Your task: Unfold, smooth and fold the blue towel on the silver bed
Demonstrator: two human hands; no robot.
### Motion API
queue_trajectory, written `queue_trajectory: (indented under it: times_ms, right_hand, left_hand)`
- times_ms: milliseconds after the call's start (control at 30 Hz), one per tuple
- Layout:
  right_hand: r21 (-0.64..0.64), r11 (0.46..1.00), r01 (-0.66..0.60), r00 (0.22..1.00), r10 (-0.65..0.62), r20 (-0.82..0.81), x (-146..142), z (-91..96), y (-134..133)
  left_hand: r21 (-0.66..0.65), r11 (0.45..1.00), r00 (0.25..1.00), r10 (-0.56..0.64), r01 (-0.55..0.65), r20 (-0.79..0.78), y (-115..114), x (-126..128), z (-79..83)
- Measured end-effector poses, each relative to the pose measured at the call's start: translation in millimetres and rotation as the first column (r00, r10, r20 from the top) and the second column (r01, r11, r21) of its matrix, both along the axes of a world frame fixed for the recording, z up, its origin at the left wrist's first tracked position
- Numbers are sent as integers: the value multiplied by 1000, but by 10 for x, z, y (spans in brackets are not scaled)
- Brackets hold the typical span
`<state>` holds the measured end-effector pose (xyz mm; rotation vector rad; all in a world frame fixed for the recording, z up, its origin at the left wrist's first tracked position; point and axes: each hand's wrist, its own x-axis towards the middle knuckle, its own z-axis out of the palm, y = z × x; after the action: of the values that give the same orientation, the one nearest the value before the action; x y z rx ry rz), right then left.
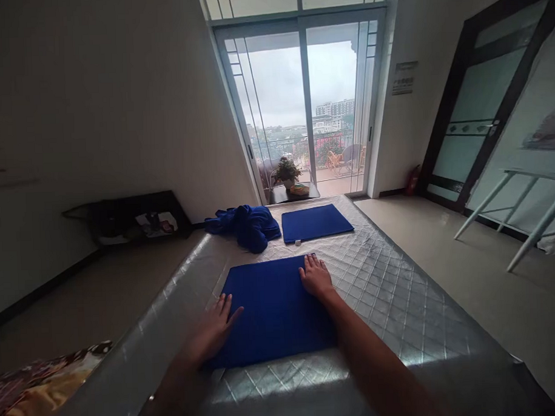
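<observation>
A blue towel (274, 308) lies flat and squared on a plastic-wrapped quilted mattress (390, 295). My left hand (213, 331) rests palm down on the towel's left edge, fingers stretched out. My right hand (315, 275) lies flat on the towel's far right corner, fingers spread. Further away a second folded blue towel (315, 222) lies flat. A crumpled heap of blue cloth (246, 226) sits to its left.
Beyond the mattress a small dark table holds a potted plant (286, 171) before glass sliding doors (303, 104). A low black shelf (127, 219) stands by the left wall. White table legs (518, 205) stand at right. Patterned fabric (42, 386) lies at lower left.
</observation>
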<state>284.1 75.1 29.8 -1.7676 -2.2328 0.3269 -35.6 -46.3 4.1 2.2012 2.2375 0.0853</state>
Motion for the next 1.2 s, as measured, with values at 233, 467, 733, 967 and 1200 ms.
queue_trajectory:
  times_ms: [233, 467, 733, 967, 1200]
  right_hand:
    - [13, 999, -33, 999, 32, 36, 45, -20, -17]
    - [-9, 995, -99, 990, 99, 103, 85, -59, -2]
    - [0, 1000, -9, 999, 9, 34, 26, 13, -23]
    - [19, 1000, -3, 997, 2, 72, 36, -29, 13]
    - [5, 1000, 1, 991, -2, 131, 29, 7, 9]
  left_hand:
    - [70, 894, 877, -449, 443, 169, 776, 1484, 364]
    - [162, 868, 818, -497, 469, 291, 1266, 2114, 238]
    - [26, 982, 979, -188, 187, 75, 1116, 845, 130]
    - [43, 999, 995, 21, -26, 97, 966, 28, 43]
    - [56, 998, 988, 26, -35, 155, 938, 124, 68]
